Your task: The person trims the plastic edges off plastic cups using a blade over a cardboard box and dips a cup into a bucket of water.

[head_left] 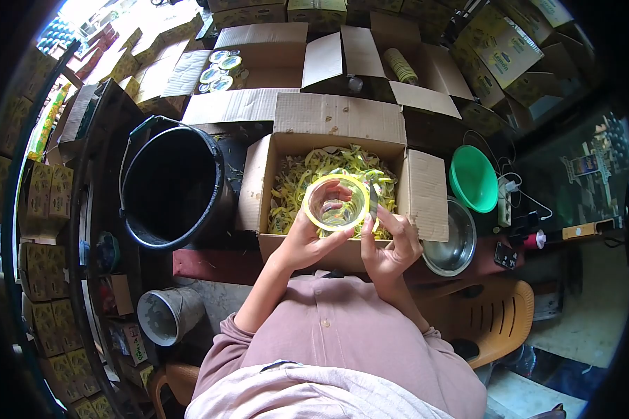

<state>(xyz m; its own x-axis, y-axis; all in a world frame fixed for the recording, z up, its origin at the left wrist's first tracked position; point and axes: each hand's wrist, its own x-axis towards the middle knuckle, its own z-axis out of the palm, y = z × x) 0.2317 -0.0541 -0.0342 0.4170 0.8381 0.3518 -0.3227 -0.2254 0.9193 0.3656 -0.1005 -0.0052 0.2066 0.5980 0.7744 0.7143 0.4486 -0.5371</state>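
My left hand (307,236) is closed around a clear plastic cup (337,218) with a yellow rim, its mouth turned up toward me. My right hand (391,244) pinches a small dark blade (373,198), which stands upright against the right side of the rim. Its handle is hidden by the fingers. Both hands are over the near side of an open cardboard box (339,115). Inside the box lies a heap of thin yellow-green plastic trimmings (293,185), partly covered by the cup and hands.
A large black bucket (136,202) stands left of the box. On the right are a green bowl (474,179) and a metal bowl (461,258). Behind, open cartons hold lidded cups (221,84) and a stack of yellow rings or cups (400,66). A grey bucket (162,318) sits lower left.
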